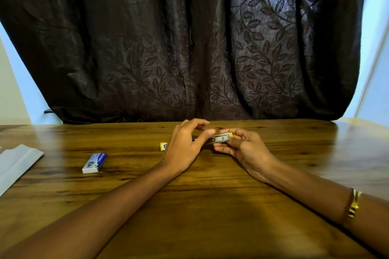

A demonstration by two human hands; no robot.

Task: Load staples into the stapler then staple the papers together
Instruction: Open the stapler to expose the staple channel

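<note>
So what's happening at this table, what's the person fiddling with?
A person sits at a wooden table working on a small yellow and metal stapler. The right hand holds it just above the table, while the left hand reaches over it, fingers at its metal top. It looks like loading is under way. A small staple box lies to the left, and the papers wait at the far left edge, not yet stapled.

- small white-and-blue cardboard staple box (94,163) on wooden table (210,206): print on top face, too blurred to read
- no other text, brand or number legible
</note>
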